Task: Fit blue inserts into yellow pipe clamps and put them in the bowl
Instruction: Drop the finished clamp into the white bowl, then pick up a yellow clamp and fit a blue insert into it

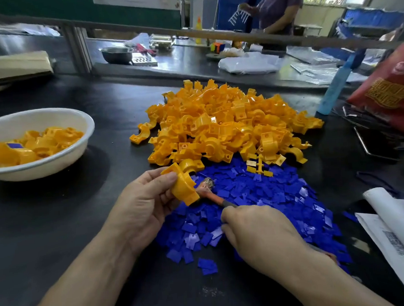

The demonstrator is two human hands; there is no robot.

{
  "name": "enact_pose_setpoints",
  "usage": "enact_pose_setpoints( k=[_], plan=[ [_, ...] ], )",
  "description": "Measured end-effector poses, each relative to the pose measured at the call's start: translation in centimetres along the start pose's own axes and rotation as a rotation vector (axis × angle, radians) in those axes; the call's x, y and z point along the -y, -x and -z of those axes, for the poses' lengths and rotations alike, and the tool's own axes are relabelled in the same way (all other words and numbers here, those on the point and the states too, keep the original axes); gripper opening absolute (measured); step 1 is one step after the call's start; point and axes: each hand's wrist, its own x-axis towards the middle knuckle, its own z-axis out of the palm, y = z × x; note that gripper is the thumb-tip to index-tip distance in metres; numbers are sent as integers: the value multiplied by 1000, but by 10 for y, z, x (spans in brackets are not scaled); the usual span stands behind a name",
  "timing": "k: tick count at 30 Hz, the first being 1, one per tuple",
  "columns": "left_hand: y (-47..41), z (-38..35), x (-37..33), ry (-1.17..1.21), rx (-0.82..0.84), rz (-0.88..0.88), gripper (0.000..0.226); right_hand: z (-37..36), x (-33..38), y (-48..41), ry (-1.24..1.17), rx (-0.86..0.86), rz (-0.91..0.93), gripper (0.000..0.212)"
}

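My left hand [142,203] grips one yellow pipe clamp [182,183] just above the near edge of the blue insert pile [265,201]. My right hand [260,236] is closed on the handle of a small orange tool [213,194]; its taped head touches the clamp's right side. A big heap of yellow clamps [220,123] lies behind the inserts. The white bowl [62,161] at the left holds several yellow clamps, one showing a blue insert.
A red bag [391,89] and a light blue bottle [334,88] stand at the right. White papers [395,235] lie at the near right. A steel bowl [117,54] sits on the far bench, where another person stands.
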Motion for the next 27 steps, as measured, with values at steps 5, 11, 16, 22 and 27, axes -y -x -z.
enact_pose_setpoints(
  k=[5,11,16,22,27],
  plan=[
    [2,-5,3,-48,41,-25,25,23,-2,-16,-198,-208,-38,26],
    [8,-14,9,-143,129,-60,18,12,-4,-20,-924,-346,-144,26],
    [10,-15,14,-293,46,-113,20,6,-3,-20,-1237,-338,-81,31],
    [10,-14,17,-331,105,-132,29,5,6,-19,-935,-454,11,16],
    [10,-13,19,-365,194,-135,26,4,3,-21,-876,-483,3,13]
  ],
)
